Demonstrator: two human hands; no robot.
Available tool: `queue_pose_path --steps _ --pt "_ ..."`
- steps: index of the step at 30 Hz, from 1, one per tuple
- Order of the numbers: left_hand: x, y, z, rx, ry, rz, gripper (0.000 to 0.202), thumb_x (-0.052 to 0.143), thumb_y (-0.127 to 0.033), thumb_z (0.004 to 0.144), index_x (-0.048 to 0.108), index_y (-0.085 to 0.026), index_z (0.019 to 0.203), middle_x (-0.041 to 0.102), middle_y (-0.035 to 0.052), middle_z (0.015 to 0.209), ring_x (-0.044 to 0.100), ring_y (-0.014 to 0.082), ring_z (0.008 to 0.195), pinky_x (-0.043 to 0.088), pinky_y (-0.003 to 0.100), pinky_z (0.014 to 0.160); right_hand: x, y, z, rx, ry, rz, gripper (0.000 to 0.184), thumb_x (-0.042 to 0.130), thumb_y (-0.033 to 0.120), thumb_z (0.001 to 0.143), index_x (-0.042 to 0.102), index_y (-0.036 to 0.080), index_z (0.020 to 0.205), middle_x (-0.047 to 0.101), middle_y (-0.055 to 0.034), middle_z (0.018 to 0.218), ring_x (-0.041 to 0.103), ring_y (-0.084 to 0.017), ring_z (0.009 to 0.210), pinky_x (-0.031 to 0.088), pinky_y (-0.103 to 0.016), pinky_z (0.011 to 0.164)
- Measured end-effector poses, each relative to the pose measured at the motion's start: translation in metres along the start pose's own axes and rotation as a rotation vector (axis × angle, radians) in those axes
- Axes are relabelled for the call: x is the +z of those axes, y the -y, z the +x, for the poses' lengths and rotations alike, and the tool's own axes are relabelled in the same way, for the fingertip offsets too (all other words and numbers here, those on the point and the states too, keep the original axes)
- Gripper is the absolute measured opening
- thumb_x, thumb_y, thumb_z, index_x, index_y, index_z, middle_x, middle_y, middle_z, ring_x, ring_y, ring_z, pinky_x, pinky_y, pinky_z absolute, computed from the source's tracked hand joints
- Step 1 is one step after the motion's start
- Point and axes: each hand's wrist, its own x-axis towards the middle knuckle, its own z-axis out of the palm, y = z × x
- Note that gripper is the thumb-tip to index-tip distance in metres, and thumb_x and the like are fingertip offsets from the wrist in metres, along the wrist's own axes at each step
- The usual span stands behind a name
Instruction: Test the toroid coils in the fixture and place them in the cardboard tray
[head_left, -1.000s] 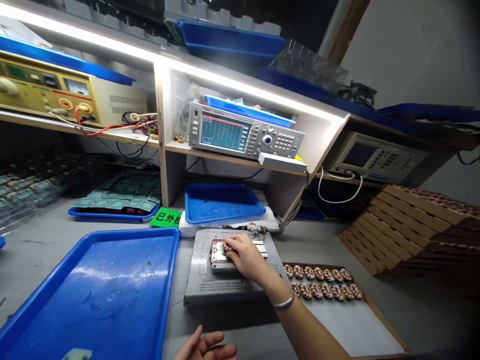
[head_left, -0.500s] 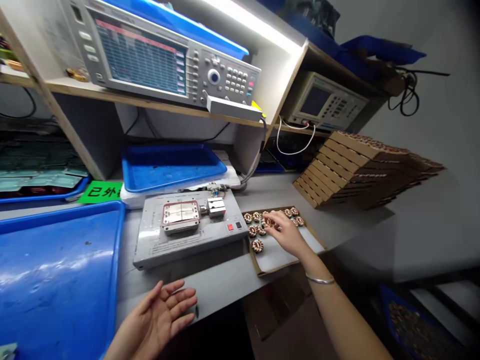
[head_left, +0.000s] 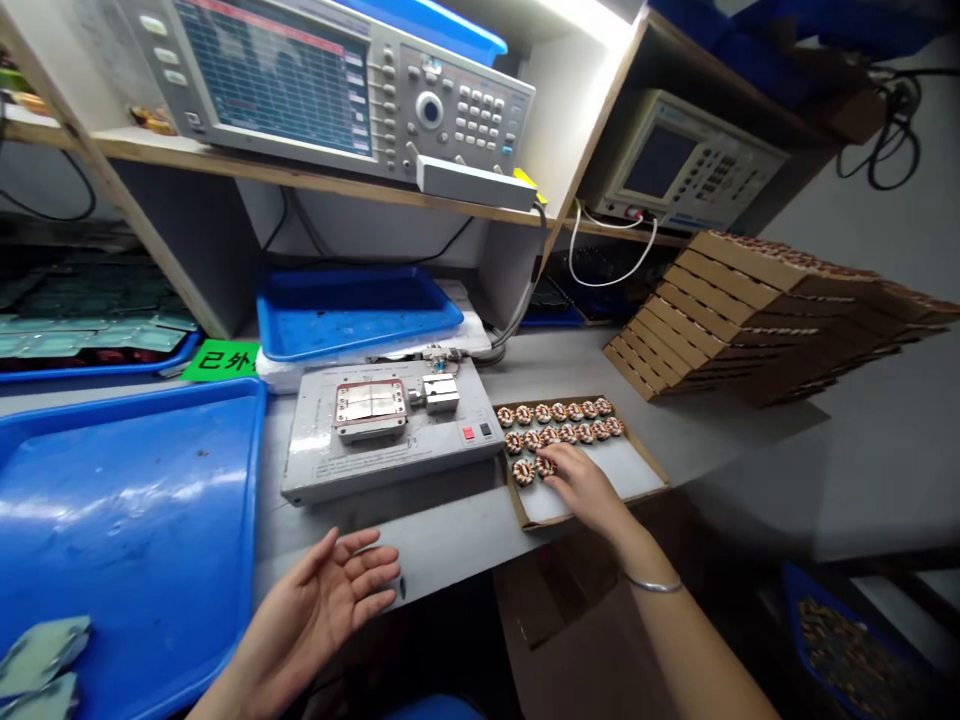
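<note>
My right hand (head_left: 587, 487) reaches into a shallow cardboard tray (head_left: 651, 464) lined with white. Its fingers close on a toroidal coil (head_left: 545, 466) wound with copper-coloured wire, in the front row beside another coil (head_left: 523, 472). Behind them, two rows of similar coils fill the back of the tray. My left hand (head_left: 330, 595) is palm up with fingers spread, holding nothing, in front of the grey test fixture (head_left: 390, 452). A metal plate (head_left: 370, 401) and a small clamp block (head_left: 440, 393) sit on top of that fixture.
A large blue tray (head_left: 127, 530) stands on the left, with pale green pieces (head_left: 45, 650) at its corner. Another blue tray (head_left: 360, 335) lies behind the fixture. Stacked cardboard trays (head_left: 705, 330) lean at right. A measuring instrument (head_left: 352, 100) occupies the shelf above.
My right hand has moved from the second row to the front row with a coil, now beside the first one there. My left hand stays open. The camera view has shifted slightly.
</note>
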Motion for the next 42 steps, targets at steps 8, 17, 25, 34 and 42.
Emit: queue_pose_path --steps 8,17,25,34,42 --pt "-0.017 -0.064 -0.090 0.619 -0.301 0.889 0.037 0.059 -0.042 0.073 0.057 -0.022 0.103 0.061 0.0085 0.109 0.053 0.0289 0.103 0.039 0.039 0.090 -0.012 0.004 0.004 -0.153 -0.083 -0.217 0.035 0.049 0.031 0.082 0.054 0.020 0.115 0.057 -0.0116 0.115 0.053 -0.026 0.109 0.044 -0.044 0.091" --pt "-0.142 -0.096 -0.166 0.562 -0.854 2.116 0.064 0.049 -0.059 0.074 0.042 -0.027 0.129 0.038 0.0166 0.138 0.036 0.0406 0.121 0.024 0.062 0.093 0.076 0.246 0.086 -0.721 0.233 0.100 0.033 0.045 0.013 0.083 0.053 0.021 0.114 0.059 -0.0064 0.112 0.054 -0.019 0.099 0.045 -0.033 0.085" --pt "-0.144 -0.103 -0.153 0.681 -0.657 2.003 0.056 0.057 -0.061 0.066 0.062 -0.017 0.101 0.058 0.0138 0.107 0.050 0.0309 0.097 0.040 0.040 0.082 0.183 0.368 0.110 -1.132 0.459 -0.006 0.045 0.045 0.011 0.079 0.042 0.020 0.123 0.059 -0.0046 0.103 0.050 -0.020 0.086 0.044 -0.033 0.072" --pt "-0.146 -0.109 -0.137 0.756 -0.458 2.058 0.062 0.064 -0.054 0.062 0.051 -0.037 0.120 0.053 0.0094 0.120 0.048 0.0324 0.097 0.038 0.041 0.078 0.155 0.319 0.141 -0.511 0.470 0.423 0.037 0.055 0.011 0.065 0.053 0.019 0.101 0.045 -0.0024 0.096 0.050 -0.010 0.071 0.047 -0.025 0.070" --pt "-0.137 -0.110 -0.127 0.777 -0.593 2.071 0.038 0.043 -0.031 0.079 0.053 -0.024 0.114 0.057 0.0094 0.107 0.051 0.0274 0.096 0.042 0.037 0.077 0.153 0.311 0.138 -0.515 0.390 0.545 0.028 0.050 0.007 0.060 0.048 0.019 0.086 0.052 0.0000 0.085 0.050 -0.013 0.076 0.044 -0.026 0.071"
